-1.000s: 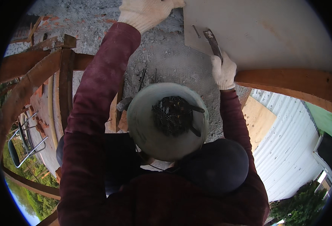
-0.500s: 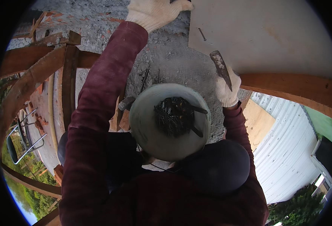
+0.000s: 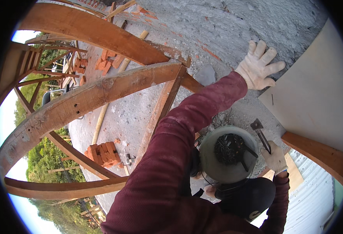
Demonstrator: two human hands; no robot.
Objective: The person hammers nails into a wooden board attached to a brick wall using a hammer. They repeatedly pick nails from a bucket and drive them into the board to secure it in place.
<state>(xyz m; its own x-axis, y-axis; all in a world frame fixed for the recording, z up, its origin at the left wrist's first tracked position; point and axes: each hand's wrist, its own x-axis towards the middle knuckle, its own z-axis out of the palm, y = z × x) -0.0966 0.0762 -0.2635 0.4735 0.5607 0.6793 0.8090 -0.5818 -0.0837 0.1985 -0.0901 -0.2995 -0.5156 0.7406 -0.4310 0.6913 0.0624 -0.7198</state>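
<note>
My left hand (image 3: 260, 66), in a white knit glove, is open with its fingers spread against the rough grey wall, beside the edge of a pale flat board (image 3: 315, 89). A single nail (image 3: 272, 99) shows near that board's corner. Lower down, my right hand (image 3: 274, 158), gloved too, is closed around a hammer (image 3: 261, 136) with a dark metal head pointing up and away. Next to it, between my knees, stands a whitish bucket (image 3: 208, 160). Inside lie many loose nails (image 3: 228, 148) and a tool with two dark handles (image 3: 244, 158).
Brown timber beams (image 3: 113, 87) cross the left side. Stacked red bricks (image 3: 103, 154) and a bamboo pole (image 3: 100, 123) lie on the concrete floor beyond. Along the board's lower edge runs a wooden beam (image 3: 319, 156), with white corrugated roofing (image 3: 311, 187) below it.
My view has swung left, bringing more beams and bricks in. My left hand has come off the board's edge and spread its fingers. The hammer stays in my right hand, turned differently.
</note>
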